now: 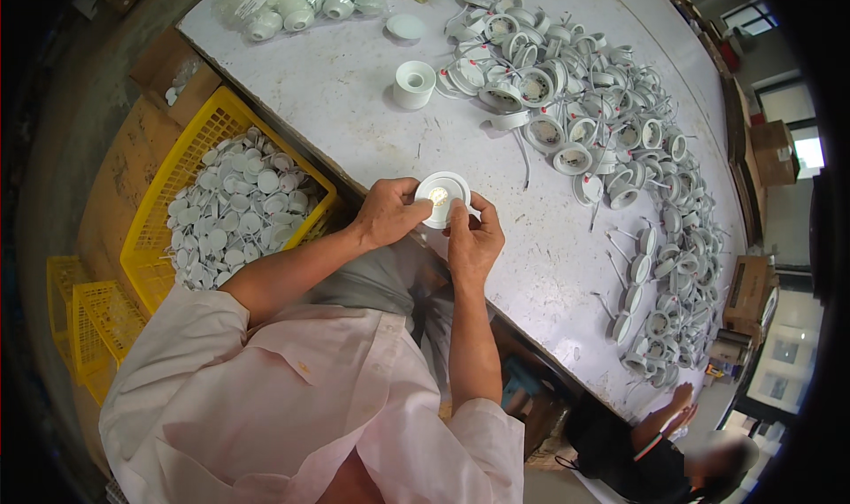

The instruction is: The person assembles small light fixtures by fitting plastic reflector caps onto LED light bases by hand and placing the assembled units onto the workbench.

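Between my two hands, just over the table's near edge, is a round white downlight housing (431,217) with a yellowish disc at its centre. My left hand (387,212) grips its left side, thumb pressed on the inner face. My right hand (475,237) holds the right side, its thumb also on the inner face. Beyond my hands a white cylindrical cup-like fixture (413,84) stands on the table, and a white round disc (405,27) lies farther back.
A large heap of white round lamp housings with wires (567,106) spreads along the table's right side. Clear bags of white fittings (297,4) lie at the back left. On my left, a yellow basket (146,230) holds many white discs. A co-worker (633,451) sits at lower right.
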Demonstrator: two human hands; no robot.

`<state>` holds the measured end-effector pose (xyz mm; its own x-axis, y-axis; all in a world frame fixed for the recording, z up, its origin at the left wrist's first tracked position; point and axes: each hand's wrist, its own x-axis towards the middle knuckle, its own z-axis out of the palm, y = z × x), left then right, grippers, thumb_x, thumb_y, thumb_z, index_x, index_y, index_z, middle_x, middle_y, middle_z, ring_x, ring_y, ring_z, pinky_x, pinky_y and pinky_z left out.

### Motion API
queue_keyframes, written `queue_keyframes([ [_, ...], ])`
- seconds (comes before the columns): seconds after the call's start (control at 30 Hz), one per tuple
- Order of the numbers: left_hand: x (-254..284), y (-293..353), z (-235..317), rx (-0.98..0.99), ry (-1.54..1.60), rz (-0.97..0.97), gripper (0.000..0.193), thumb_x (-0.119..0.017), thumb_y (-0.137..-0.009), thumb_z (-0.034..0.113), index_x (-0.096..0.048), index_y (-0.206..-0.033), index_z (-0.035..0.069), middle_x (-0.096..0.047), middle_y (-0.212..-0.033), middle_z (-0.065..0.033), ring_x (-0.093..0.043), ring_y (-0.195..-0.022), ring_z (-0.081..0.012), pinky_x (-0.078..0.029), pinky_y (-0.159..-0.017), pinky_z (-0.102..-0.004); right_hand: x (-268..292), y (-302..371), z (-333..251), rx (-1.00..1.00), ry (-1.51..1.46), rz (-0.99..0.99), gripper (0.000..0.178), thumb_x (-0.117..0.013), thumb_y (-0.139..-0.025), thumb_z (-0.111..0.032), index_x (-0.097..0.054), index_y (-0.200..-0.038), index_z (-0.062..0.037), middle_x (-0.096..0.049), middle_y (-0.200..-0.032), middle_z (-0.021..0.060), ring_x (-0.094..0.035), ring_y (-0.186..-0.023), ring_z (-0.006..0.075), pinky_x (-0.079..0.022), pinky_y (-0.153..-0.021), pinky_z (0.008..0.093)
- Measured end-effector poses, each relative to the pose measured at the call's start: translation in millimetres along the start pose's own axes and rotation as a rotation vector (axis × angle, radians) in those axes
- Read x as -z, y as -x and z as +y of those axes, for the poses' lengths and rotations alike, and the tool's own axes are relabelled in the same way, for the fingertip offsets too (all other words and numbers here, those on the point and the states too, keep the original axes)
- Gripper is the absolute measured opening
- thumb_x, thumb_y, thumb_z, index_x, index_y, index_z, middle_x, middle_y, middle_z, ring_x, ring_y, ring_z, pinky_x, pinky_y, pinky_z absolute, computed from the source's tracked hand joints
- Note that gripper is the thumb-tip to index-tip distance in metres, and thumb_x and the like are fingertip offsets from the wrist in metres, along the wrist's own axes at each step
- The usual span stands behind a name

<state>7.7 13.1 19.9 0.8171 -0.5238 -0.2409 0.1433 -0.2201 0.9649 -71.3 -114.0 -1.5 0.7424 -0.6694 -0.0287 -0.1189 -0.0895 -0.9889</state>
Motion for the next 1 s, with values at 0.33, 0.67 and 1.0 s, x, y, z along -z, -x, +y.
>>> queue_keyframes([
  [0.33, -7, -6, -15, -0.031, 0.019, -0.005, 0.022, -0.058, -0.079, 0.012, -0.067, -0.090, -0.005, -0.065, -0.075, -0.0034, -0.056, -0.067, -0.0059, -0.046, -0.060, -0.0231, 1, 7, -2, -0.049, -0.047, 0.059, 0.016, -0.065, -0.084, -0.007, -0.063, -0.098, 0.0016, -0.062, -0.081, 0.0044, -0.054, -0.060, 0.0056, -0.043, -0.052, 0.0204],
  [0.67, 1, -6, -16, -0.055, 0.189, -0.326, 0.029, -0.062, -0.088, 0.012, -0.060, -0.110, -0.005, -0.067, -0.092, -0.0076, -0.062, -0.081, -0.0098, -0.050, -0.068, -0.0231, 10, 6, 0, -0.104, -0.120, 0.132, 0.018, -0.064, -0.086, -0.008, -0.062, -0.099, 0.0033, -0.060, -0.069, 0.0030, -0.051, -0.055, 0.0047, -0.040, -0.048, 0.0189],
  [1.0, -34, -25, -10, 0.207, 0.082, -0.512, 0.025, -0.059, -0.090, 0.011, -0.058, -0.106, -0.007, -0.066, -0.084, -0.0101, -0.066, -0.070, -0.0125, -0.047, -0.051, -0.0200, 48, 7, 26, -0.122, -0.153, 0.283, 0.022, -0.065, -0.085, -0.010, -0.061, -0.103, 0.0019, -0.056, -0.062, -0.0024, -0.047, -0.054, 0.0035, -0.038, -0.049, 0.0190],
])
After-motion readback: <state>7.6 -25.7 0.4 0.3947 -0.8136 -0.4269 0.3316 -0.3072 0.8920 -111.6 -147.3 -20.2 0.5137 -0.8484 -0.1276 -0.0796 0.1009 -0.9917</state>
